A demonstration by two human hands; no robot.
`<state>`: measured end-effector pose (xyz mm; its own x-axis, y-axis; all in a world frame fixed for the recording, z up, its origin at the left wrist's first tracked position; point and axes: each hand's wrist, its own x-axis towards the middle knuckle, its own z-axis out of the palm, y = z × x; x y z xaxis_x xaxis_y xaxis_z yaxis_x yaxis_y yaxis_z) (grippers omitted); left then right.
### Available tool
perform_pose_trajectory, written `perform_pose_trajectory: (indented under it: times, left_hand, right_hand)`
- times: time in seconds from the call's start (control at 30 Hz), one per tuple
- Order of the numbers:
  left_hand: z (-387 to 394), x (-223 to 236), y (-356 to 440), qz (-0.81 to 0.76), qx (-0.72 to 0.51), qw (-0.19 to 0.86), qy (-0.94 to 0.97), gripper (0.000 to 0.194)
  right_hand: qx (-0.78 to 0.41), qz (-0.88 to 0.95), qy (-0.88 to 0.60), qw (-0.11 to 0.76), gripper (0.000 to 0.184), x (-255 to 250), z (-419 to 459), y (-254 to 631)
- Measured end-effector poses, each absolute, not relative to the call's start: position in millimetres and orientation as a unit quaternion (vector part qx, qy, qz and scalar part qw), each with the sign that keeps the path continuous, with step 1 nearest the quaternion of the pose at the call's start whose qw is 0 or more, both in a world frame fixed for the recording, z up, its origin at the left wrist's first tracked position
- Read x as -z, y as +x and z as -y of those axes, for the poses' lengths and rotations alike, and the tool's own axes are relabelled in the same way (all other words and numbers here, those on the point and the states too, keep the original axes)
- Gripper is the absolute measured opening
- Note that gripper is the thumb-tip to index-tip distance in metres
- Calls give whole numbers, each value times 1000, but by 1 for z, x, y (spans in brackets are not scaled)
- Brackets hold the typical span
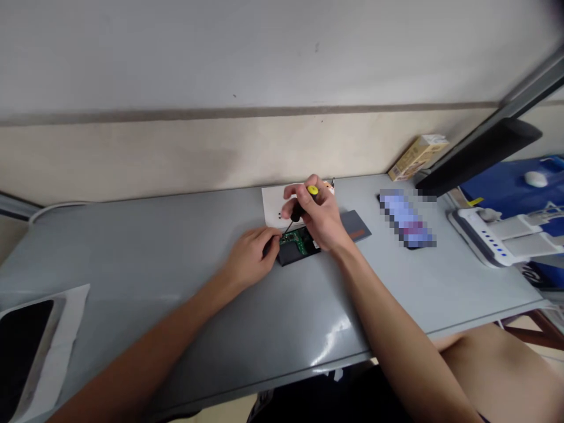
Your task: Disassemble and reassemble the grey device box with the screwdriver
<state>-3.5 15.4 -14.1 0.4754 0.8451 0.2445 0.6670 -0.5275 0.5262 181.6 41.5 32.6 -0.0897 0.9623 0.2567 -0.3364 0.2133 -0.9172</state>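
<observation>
Desk [145, 258]: grey top against the wall; carries everything listed here. All places below are given from the black case.

Monitor arm [480, 154]: far right of the case, cut off by the frame edge.

White device with blue lights [484, 238]: well right of the case; what it is, I cannot tell.

Dark tablet on white sheet [26, 346]: far left of the case and nearer to me, half out of frame.

Blurred dark slab [408, 220]: right of the case, pixelled over; unreadable.

Cardboard box [416, 155]: right of and behind the case, at the wall.

White paper [275, 205]: just behind the case, with a few small dark specks, perhaps screws.

Grey lid [359, 226]: just right of the case, partly under my wrist.

Black case [295, 249]: mid-desk, open, green circuit board [299, 239] showing inside.

My left hand [251, 255]: touching the case's left end, fingers curled down, pinning it.

My right hand [319, 220]: closed round a yellow-capped screwdriver [302, 205], just above the case, tip angled down at the board's left corner.

Step, as I judge it: working a screw on the board. Next calls for keeping the tip seated and the case pinned.

Hidden: the screw head and the tip's seat, too small to see.
</observation>
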Motion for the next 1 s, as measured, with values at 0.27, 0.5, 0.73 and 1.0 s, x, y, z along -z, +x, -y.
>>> perform_pose_trajectory:
  times: [0.27, 0.5, 0.73, 1.0]
  left_hand:
    - [-12, 13, -3, -439, -238, 183, 847, 19]
    - [-11, 13, -3, -439, -230, 167, 852, 14]
    - [-11, 12, -3, -439, -224, 166, 854, 17]
    - [-13, 13, -4, -429, -228, 173, 857, 20]
  right_hand:
    - [-490, 518, -350, 607, 51, -37, -42, 177]
    - [-489, 512, -368, 603, 44, -37, -38, 181]
    - [-516, 495, -352, 604, 53, -38, -40, 178]
    - [-551, 434, -321, 636, 46, -37, -38, 176]
